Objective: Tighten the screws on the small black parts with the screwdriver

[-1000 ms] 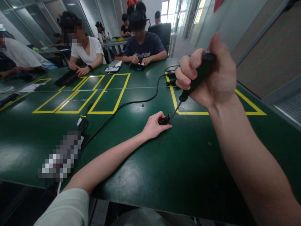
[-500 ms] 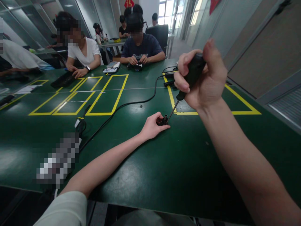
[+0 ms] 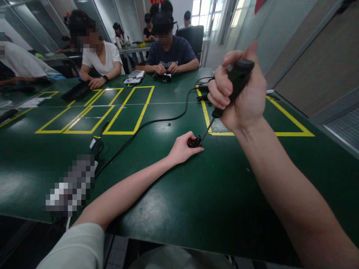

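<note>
My left hand (image 3: pixel 183 149) rests low over the green table (image 3: pixel 168 194), thumb and fingers closed around a small dark part (image 3: pixel 194 142) with a short round stub sticking up. What kind of part it is I cannot make out. Above and to the right, my right hand (image 3: pixel 241 87) is wrapped round the black handle of a screwdriver (image 3: pixel 238 83). The shaft slants down to the left, and its tip meets the dark part beside my left thumb. The exact spot under the tip is too small to tell.
A black cable (image 3: pixel 157 121) crosses the table from a blurred-out power strip (image 3: pixel 73 183) at left. Yellow tape outlines (image 3: pixel 134 133) mark the surface. Across the table sit a person in a dark T-shirt (image 3: pixel 174 52) and a person in white (image 3: pixel 105 59), both with hands on objects.
My right hand has rotated slightly around the screwdriver, its handle end now leaning further right. The left hand keeps its hold on the dark part. The whole view has shifted a little.
</note>
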{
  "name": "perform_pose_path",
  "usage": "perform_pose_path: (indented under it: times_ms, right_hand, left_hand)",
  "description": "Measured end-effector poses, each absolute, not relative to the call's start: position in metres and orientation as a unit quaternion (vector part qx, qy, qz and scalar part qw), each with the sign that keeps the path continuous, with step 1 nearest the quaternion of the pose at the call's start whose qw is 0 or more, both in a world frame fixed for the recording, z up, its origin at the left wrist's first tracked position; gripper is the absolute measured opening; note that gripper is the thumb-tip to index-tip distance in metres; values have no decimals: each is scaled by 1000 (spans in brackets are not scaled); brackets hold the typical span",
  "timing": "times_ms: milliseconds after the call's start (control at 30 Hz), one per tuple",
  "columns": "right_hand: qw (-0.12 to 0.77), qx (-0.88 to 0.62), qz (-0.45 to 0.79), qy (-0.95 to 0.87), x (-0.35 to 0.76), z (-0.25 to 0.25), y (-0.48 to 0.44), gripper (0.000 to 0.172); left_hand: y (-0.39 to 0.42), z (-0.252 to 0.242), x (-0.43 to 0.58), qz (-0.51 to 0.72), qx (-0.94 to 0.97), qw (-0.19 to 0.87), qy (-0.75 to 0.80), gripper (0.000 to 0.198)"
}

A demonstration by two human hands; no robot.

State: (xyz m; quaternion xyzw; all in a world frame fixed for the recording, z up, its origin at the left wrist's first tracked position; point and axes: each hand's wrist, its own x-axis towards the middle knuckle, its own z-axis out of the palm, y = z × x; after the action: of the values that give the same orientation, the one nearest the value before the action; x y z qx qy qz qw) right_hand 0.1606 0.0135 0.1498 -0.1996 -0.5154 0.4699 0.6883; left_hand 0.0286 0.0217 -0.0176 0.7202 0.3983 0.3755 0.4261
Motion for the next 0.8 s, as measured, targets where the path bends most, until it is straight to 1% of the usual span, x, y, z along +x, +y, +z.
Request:
perform_pose_path:
  times_ms: [133, 233, 333, 467, 633, 700, 800]
  right_hand:
    - [701, -174, 458, -519, 162, 148, 12, 56]
    - [704, -196, 452, -513, 162, 149, 12, 56]
    - [678, -205, 475, -522, 161, 151, 14, 52]
    - [636, -182, 517, -543, 161, 151, 16, 51]
    - [661, -146, 502, -538, 161, 149, 9, 57]
    - [679, -149, 492, -524, 161, 148, 8, 54]
    - [682, -139, 487, -529, 163, 145, 11, 46]
  left_hand:
    - [22, -17, 29, 377, 722, 422, 399, 41]
    - [20, -15, 29, 370, 721, 425, 404, 40]
    - [20, -14, 29, 370, 719, 426, 406, 39]
    - [19, -13, 29, 372, 717, 425, 408, 39]
    - [17, -10, 29, 365, 725, 407, 419, 40]
    - [16, -10, 29, 363, 728, 401, 421, 38]
    - [16, -11, 29, 365, 731, 398, 417, 33]
